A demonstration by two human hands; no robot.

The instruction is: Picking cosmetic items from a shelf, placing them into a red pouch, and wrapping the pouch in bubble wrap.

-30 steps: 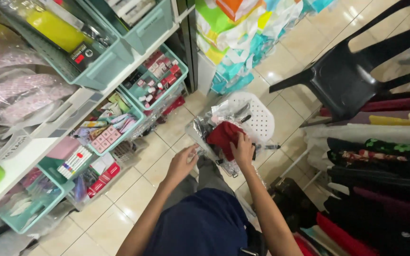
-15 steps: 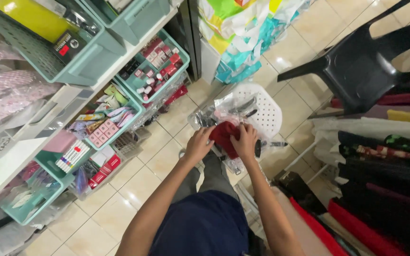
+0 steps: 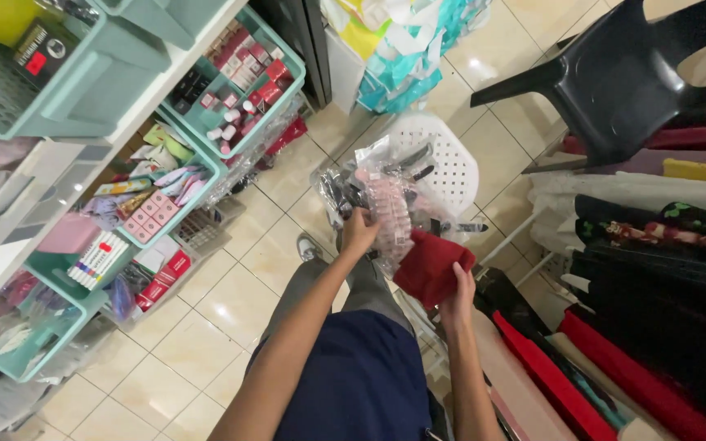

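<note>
Two hands are seen at work: the right hand [image 3: 458,296] is closed on a folded red cloth [image 3: 432,265], lifted clear beside the knee, while the left hand [image 3: 359,231] is clasped on clear plastic packets [image 3: 386,200] heaped on a white perforated stool [image 3: 444,159]. Sorting seems partly done; packets remain. Farther off, teal baskets [image 3: 243,86], folded fabrics [image 3: 655,237] and a black chair [image 3: 614,73] crowd the aisle.

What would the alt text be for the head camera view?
Seen from above, a person's right hand holds a folded dark red cloth while the left hand grips clear plastic packets over a white perforated stool, between teal shelf baskets and stacked fabrics.
</note>
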